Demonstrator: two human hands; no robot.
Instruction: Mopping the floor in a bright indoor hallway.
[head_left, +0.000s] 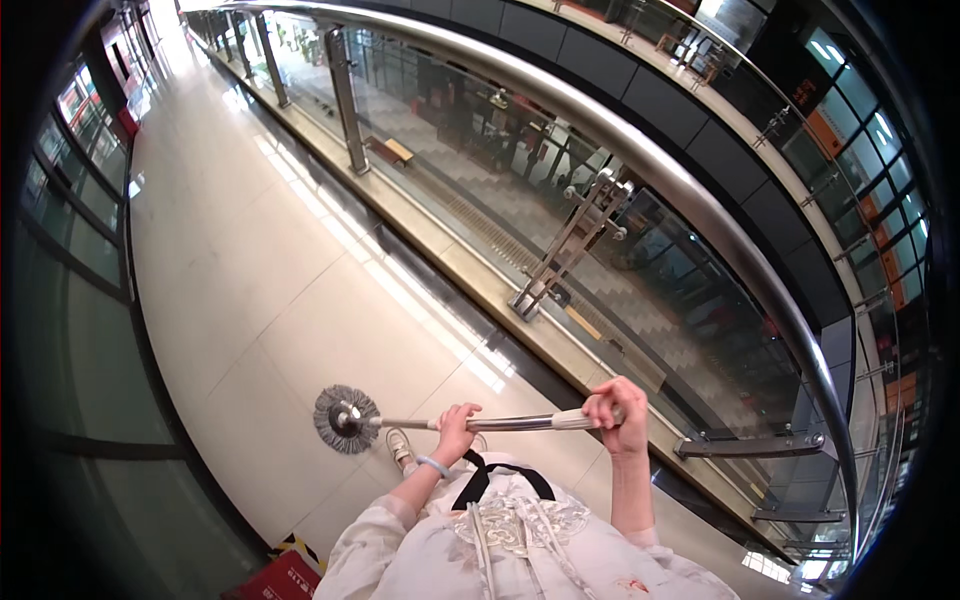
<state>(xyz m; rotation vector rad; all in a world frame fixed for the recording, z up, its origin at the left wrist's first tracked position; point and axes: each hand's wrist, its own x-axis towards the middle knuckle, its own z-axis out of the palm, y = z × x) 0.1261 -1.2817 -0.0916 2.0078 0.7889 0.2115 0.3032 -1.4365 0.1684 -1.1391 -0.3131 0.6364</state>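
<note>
A round grey string mop head (346, 418) rests on the pale tiled floor (247, 315), left of my feet. Its metal handle (517, 424) runs across in front of my body to the right. My left hand (456, 427) grips the lower part of the handle, with a pale bangle (433, 466) on that wrist. Around the light-coloured grip (574, 419) at the handle's upper end my right hand (616, 411) is closed. One light shoe (399, 445) shows just beside the mop head.
Along the right runs a glass balustrade with a steel handrail (600, 127) and metal posts (346, 105), above a lower floor. Dark-framed glass panels (82, 352) line the left. A red box-like object (274, 579) bearing writing stands at lower left, by black-and-yellow striped marking (304, 551).
</note>
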